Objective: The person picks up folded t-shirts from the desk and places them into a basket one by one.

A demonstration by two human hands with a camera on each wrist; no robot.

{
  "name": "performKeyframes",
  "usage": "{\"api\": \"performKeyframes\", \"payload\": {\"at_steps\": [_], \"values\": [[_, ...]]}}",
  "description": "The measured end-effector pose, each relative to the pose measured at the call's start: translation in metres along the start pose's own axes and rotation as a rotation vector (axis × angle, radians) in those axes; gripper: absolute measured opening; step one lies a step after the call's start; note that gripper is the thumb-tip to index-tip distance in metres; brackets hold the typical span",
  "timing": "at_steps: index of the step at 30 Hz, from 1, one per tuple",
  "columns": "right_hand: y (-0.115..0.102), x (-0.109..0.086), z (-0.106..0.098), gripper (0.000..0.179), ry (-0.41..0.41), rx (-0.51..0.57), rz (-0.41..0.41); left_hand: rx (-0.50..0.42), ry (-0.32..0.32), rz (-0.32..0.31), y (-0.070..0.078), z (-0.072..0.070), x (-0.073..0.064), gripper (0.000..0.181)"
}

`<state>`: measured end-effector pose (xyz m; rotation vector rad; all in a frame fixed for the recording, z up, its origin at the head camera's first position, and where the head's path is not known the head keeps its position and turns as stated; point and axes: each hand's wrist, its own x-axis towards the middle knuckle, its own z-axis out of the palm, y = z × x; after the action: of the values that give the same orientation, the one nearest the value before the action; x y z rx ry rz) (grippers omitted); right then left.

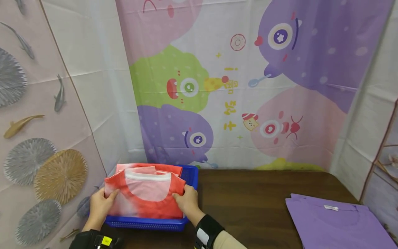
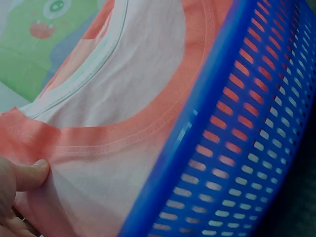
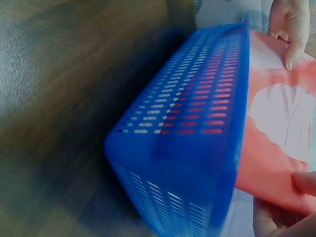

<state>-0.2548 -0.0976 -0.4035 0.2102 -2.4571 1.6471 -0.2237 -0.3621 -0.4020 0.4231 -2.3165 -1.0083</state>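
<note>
A folded red and white T-shirt (image 1: 146,197) with a white collar stands partly inside a blue plastic basket (image 1: 149,224). My left hand (image 1: 101,204) pinches its left shoulder, thumb on the front, as the left wrist view also shows with the thumb (image 2: 32,174) pressed into the cloth. On the opposite shoulder, my right hand (image 1: 187,201) pinches the fabric between thumb and fingers. Behind the shirt, another folded red and pink piece of cloth (image 1: 174,169) rises above the basket's back rim. The shirt's lower part is hidden by the basket's front wall, showing red through its slots.
A folded purple shirt (image 1: 339,221) lies on the right of the dark wooden table (image 1: 248,204). Cartoon-printed cloth (image 1: 230,138) hangs behind the table, and a patterned sheet (image 1: 71,128) hangs close to the basket's left side.
</note>
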Motion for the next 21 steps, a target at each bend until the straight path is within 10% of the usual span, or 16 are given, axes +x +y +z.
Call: {"api": "performKeyframes", "payload": {"at_steps": [21], "values": [[0.015, -0.006, 0.015, 0.017, 0.013, -0.073, -0.016, 0.061, -0.19, -0.023, -0.017, 0.002, -0.006, 0.026]]}}
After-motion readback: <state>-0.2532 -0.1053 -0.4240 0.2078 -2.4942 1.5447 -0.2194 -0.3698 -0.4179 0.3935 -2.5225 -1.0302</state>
